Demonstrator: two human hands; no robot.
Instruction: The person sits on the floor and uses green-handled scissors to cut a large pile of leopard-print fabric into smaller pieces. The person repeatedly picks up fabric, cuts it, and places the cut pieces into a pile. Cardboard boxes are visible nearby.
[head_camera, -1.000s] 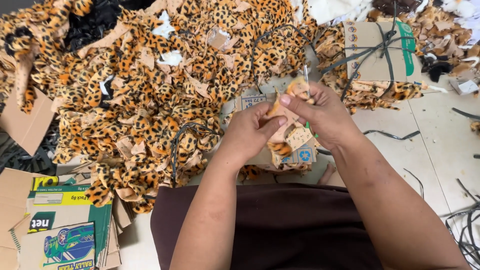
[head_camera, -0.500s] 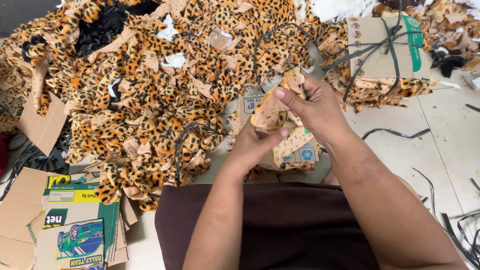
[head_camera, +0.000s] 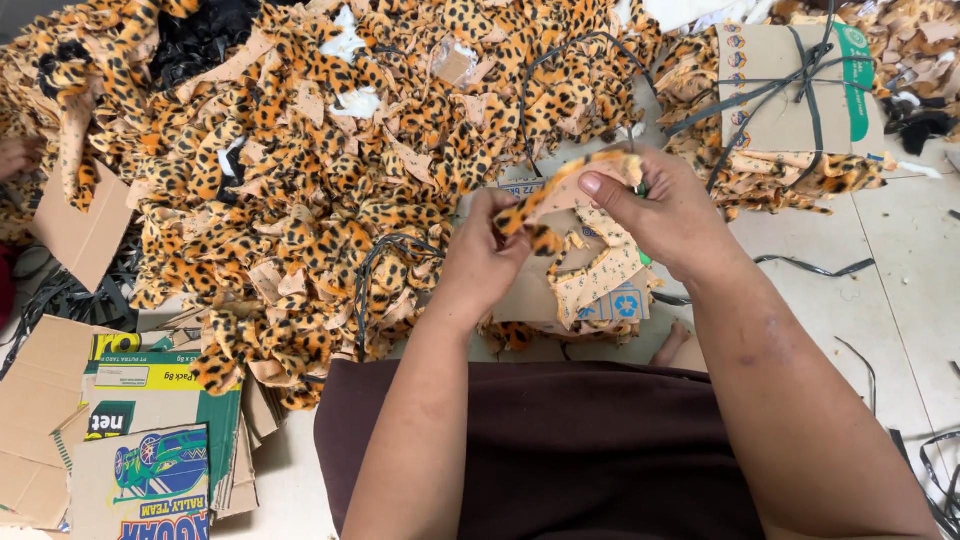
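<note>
Both hands pinch one leopard-print fabric strip (head_camera: 545, 205): left hand (head_camera: 490, 250) low, right hand (head_camera: 655, 215) high. The fuzzy strip could slip loose, I judge, dropping into the pile (head_camera: 300, 200) on the floor.

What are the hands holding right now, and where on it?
Both hold one leopard-print fabric strip: left hand pinches its lower end, right hand its upper end.

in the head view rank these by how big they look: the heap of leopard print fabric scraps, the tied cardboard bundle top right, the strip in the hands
1. heap of leopard print fabric scraps
2. tied cardboard bundle
3. strip, smallest, though it sits nearer the camera.
</note>
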